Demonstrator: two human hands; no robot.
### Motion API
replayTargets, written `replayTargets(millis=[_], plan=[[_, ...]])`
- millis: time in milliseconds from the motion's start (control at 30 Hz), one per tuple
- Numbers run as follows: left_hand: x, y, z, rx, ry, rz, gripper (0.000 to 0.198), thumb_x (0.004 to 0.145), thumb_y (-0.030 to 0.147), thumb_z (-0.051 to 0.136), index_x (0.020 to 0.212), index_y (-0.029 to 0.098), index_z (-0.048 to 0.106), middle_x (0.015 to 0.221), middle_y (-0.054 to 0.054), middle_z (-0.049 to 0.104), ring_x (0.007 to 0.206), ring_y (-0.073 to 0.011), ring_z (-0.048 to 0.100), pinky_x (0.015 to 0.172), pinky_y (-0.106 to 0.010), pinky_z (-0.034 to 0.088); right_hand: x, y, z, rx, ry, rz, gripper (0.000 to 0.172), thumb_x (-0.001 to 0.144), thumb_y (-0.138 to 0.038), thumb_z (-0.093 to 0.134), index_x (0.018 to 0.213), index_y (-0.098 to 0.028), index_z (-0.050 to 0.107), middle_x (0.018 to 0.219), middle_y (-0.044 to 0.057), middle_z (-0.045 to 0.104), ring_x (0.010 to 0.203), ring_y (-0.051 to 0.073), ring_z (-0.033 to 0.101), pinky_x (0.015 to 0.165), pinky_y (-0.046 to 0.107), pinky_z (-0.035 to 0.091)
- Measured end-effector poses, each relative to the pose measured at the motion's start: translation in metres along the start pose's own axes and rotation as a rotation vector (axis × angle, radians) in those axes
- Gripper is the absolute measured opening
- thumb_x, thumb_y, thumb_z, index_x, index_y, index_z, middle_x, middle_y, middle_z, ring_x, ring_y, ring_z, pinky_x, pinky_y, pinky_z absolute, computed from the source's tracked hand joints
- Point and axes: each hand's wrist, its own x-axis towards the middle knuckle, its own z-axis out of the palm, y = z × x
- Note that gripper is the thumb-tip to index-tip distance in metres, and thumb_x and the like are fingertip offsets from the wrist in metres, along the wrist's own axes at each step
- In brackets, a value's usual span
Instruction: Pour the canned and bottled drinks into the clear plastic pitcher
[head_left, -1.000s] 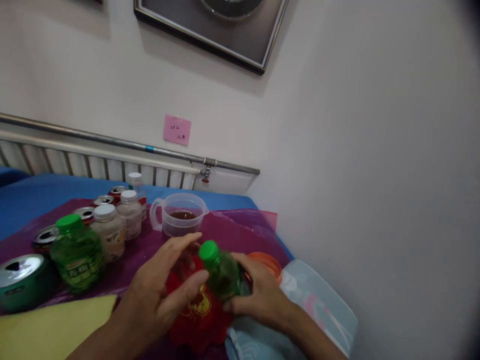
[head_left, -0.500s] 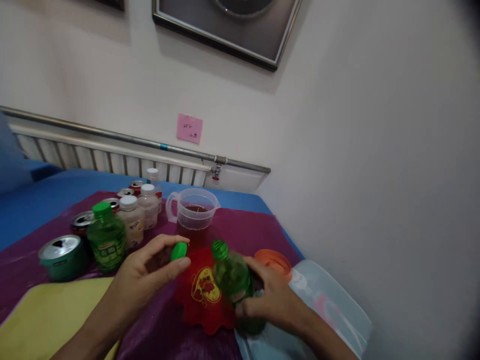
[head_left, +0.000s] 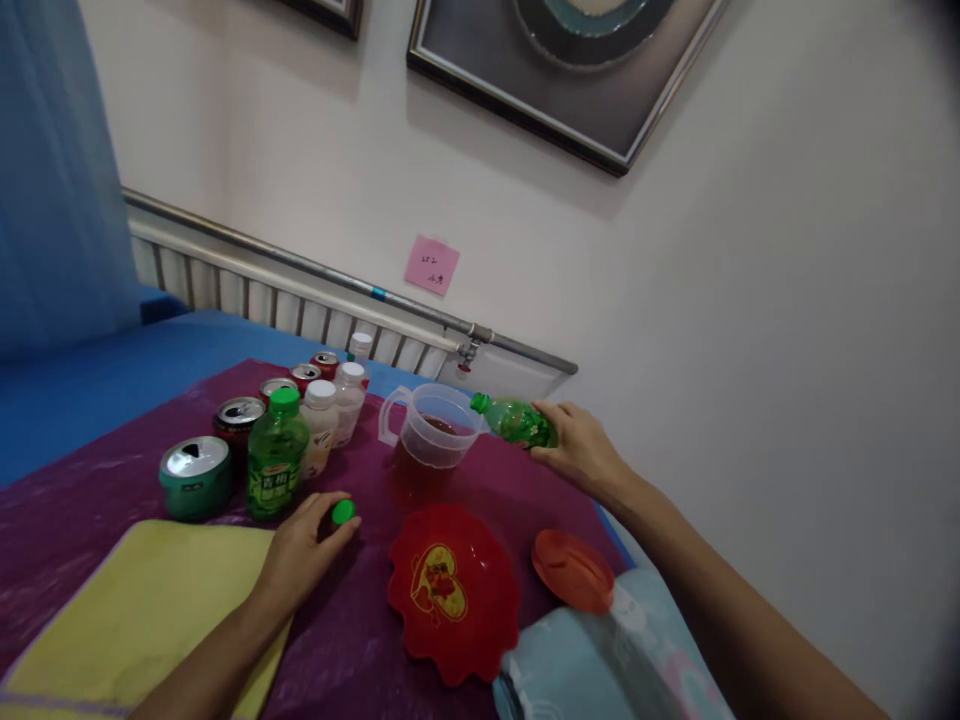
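Wrapped round a green plastic bottle (head_left: 517, 422), my right hand (head_left: 574, 445) keeps it tilted nearly flat, its uncapped mouth at the right rim of a clear measuring jug (head_left: 435, 440). Dark reddish-brown liquid stands in the jug. Low over the purple cover, my left hand (head_left: 304, 550) pinches a green bottle cap (head_left: 343, 512) between thumb and fingers. Close to that hand stands a second green bottle (head_left: 277, 460) with its cap on. A red scalloped plate (head_left: 491, 570) with a yellow heart print lies between my arms.
Several opened cans (head_left: 196, 478) and white-capped bottles (head_left: 321, 430) stand at the left. A yellow cloth (head_left: 150, 600) lies front left, an orange lid (head_left: 574, 570) and a light blue cloth (head_left: 577, 650) front right. Behind run a radiator (head_left: 300, 305) and a pipe.
My right hand has raised the green bottle from beside the plate and tipped it toward the jug's rim. My left hand still holds the cap. The camera view has shifted.
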Motion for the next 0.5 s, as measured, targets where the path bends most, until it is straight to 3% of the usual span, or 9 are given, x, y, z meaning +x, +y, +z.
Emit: replayTargets(millis=[200,500], plan=[[-0.002,-0.005,0.002,0.01,-0.025,0.043,0.03,0.079,0.044,0.059,0.098,0.021,0.065,0.09,-0.004,0.067,0.085,-0.0215,0.065,0.08,-0.034,0.05,0.017,0.001,-0.001,-0.257,0.02,-0.092,0.053,0.068,-0.021,0.063,0.121,-0.019,0.062,0.104,0.011,0.067,0.087,0.026,0.057,0.074,0.035,0.039],[-0.006,-0.004,0.0,-0.003,-0.026,0.087,0.031,0.081,0.039,0.054,0.102,0.02,0.064,0.096,-0.006,0.064,0.091,-0.0231,0.064,0.084,-0.037,0.051,0.028,-0.023,-0.017,-0.468,0.09,-0.244,0.049,0.072,-0.013,0.057,0.12,-0.019,0.06,0.111,0.011,0.064,0.1,0.027,0.05,0.086,0.039,0.031]])
